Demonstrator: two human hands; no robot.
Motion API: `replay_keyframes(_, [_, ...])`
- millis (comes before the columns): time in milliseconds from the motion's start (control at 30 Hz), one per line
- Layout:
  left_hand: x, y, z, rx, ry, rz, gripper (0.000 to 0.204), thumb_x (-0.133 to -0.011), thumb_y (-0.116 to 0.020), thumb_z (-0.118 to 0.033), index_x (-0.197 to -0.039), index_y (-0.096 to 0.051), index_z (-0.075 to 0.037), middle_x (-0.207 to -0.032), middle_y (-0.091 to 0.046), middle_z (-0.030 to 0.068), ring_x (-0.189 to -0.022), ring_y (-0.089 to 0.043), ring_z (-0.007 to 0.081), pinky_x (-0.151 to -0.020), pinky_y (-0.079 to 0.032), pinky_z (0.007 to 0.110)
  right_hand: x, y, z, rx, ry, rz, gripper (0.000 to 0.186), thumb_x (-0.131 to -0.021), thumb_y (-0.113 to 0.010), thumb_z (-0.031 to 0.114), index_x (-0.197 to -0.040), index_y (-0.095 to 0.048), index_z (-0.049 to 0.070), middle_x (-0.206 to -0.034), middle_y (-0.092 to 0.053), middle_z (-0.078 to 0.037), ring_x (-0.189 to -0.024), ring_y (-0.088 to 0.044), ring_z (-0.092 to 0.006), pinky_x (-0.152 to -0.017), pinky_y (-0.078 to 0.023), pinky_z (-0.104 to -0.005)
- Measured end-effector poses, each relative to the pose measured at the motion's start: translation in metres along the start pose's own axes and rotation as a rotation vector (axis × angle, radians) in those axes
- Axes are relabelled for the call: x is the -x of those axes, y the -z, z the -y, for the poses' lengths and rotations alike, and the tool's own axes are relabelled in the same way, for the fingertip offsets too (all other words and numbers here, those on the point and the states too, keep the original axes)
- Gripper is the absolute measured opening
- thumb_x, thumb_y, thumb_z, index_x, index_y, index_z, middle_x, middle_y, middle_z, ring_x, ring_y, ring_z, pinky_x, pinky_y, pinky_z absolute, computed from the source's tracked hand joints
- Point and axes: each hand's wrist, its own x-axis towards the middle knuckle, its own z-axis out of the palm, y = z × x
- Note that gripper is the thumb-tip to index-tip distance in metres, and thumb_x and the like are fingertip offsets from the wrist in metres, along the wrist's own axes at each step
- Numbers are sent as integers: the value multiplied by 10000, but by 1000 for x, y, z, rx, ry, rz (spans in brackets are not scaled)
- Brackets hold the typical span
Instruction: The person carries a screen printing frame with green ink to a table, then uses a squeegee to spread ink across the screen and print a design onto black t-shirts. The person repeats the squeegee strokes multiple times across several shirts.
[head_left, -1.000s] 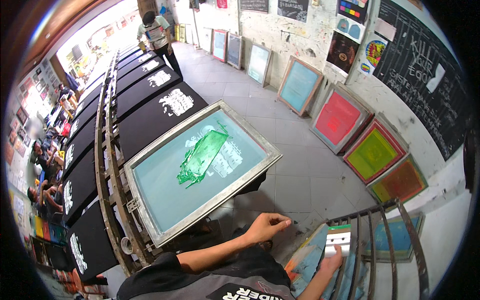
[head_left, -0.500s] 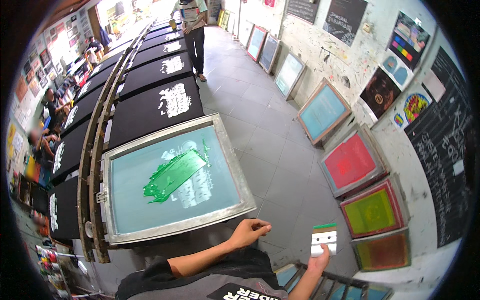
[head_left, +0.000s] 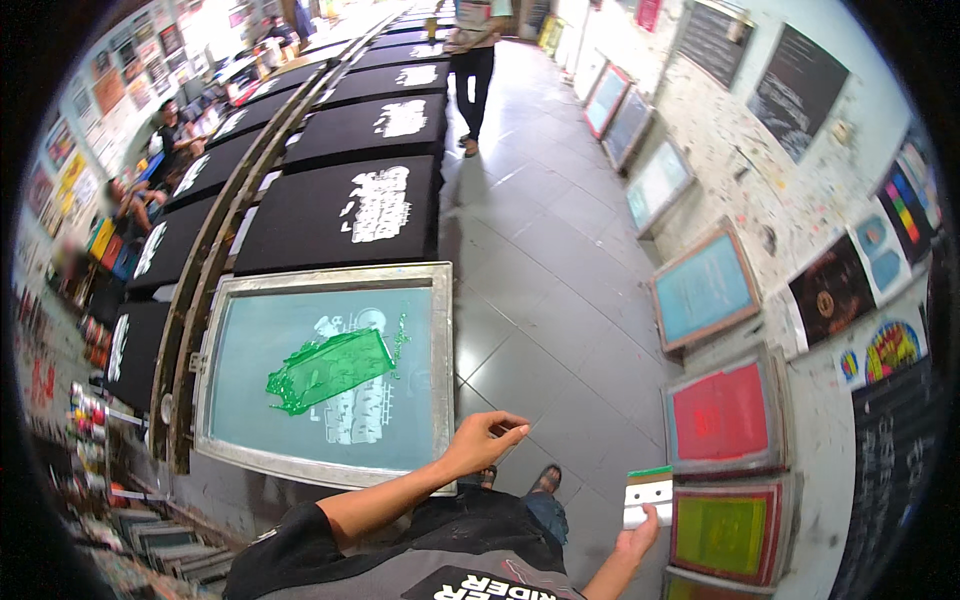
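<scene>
My right hand [head_left: 636,541], low on the right, grips a squeegee [head_left: 649,499] by its pale handle. The squeegee points upward, with two dark holes in its body and green ink along its top edge. My left hand [head_left: 487,442] is empty, its fingers loosely curved with a gap to the thumb, just off the near right corner of a screen printing frame [head_left: 330,474]. That metal-edged frame has teal mesh. Thick green ink [head_left: 335,370] lies smeared across the middle of the mesh, partly over a pale stencil design [head_left: 355,415].
Black shirts [head_left: 340,215] with white prints lie in a row beyond the frame, beside long rails [head_left: 215,225]. A person [head_left: 475,70] stands at the far aisle. Several screens, including a red one [head_left: 718,410], lean along the right wall. Others sit at far left.
My view has turned, so the frame and shirts appear shifted and my feet now show on the floor. The squeegee stays in my right hand; my left hand remains empty near the frame.
</scene>
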Motion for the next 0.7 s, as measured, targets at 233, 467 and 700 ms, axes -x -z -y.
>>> replay_keyframes(233, [-28,-2,3,45,79,-482,314,-958,-732,-278,-1127,-758,-15,-936,-763,84,-837,-677,129,-763,-535,296,-109,-119,-11,208,-176,339,489,-824,-691,27,-1292,-594,-76,-1235,-651,-130,-1129,-635,-268,-973,-514,-394])
replay_keyframes(467, [-51,-38,-5,25,167,-1054,274,-898,-770,-206,-1118,-761,-44,-897,-733,94,-817,-659,197,-770,-527,327,-191,-333,27,488,-64,840,471,-896,-740,33,-1333,-582,-40,-1288,-640,-111,-1155,-618,-254,-1016,-478,-388])
replay_keyframes(700, [-7,-92,-5,-426,524,-1622,528,-811,-845,-205,-1281,-659,-54,-1202,-621,146,-1116,-586,325,-1004,-460,423,-92,-535,15,758,147,1492,404,-862,-811,75,-1217,-658,-45,-1127,-704,-82,-1028,-663,-216,-930,-510,-345])
